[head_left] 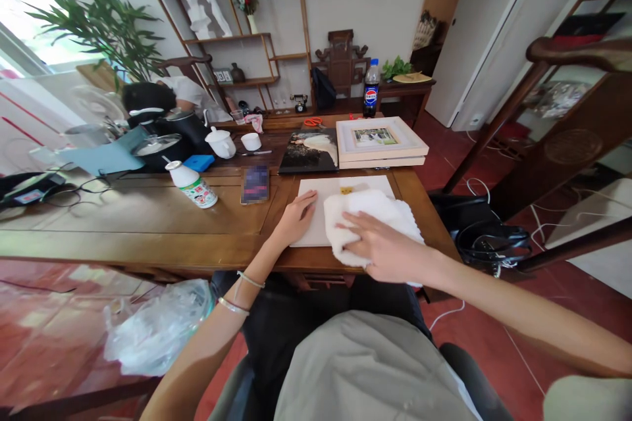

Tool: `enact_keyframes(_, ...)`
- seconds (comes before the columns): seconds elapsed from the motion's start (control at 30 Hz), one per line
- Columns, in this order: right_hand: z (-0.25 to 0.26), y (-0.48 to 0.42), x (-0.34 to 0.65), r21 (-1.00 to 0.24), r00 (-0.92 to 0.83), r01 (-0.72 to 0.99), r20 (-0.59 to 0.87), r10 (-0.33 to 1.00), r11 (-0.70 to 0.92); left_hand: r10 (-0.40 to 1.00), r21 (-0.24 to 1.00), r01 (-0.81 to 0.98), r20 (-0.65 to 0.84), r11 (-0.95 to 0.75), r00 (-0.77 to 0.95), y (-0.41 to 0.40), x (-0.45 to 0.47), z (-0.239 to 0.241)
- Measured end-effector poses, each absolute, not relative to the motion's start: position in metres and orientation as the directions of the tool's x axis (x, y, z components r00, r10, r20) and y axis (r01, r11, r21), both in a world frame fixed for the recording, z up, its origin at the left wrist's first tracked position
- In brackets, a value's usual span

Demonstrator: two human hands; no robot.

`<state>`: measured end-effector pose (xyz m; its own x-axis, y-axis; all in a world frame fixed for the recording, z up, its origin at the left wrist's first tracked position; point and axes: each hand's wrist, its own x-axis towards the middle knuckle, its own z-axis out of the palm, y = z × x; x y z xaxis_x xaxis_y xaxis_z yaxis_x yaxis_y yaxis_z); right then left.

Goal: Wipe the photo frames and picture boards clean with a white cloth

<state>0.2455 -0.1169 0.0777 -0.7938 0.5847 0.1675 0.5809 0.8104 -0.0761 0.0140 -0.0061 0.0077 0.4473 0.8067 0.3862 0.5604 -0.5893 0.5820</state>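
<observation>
A flat white panel (313, 227) lies at the desk's front edge, with a small yellow patch (347, 190) near its far side. My left hand (296, 218) rests open along the panel's left edge, its fingers stretched out. A fluffy white towel (390, 210) covers most of the panel's right part and overhangs its near edge. My right hand (368, 243) presses down on this towel, fingers bent into its folds. The panel's right portion is hidden beneath the towel.
Behind the panel sit a dark picture (311, 150) and stacked pale frames (380, 156), with orange-handled scissors (313, 122) and a cola bottle (371, 89) beyond. Leftward are a phone (255, 184), a white bottle (192, 185) and a teapot (220, 143). Another person (185, 95) leans at the far left.
</observation>
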Motion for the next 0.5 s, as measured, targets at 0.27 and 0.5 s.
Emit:
enact_keyframes(0.27,0.073,-0.069,0.261,-0.191,-0.642,0.731,0.132,0.755,0.655,0.804,0.567,0.570,0.389,-0.594,0.451,-0.005,0.013,0.007)
enact_keyframes(0.5,0.080,-0.004,0.254,-0.198,-0.490,0.845,0.086,0.868,0.496,0.802,0.566,0.570,0.391,-0.596,0.451,-0.005,0.013,0.008)
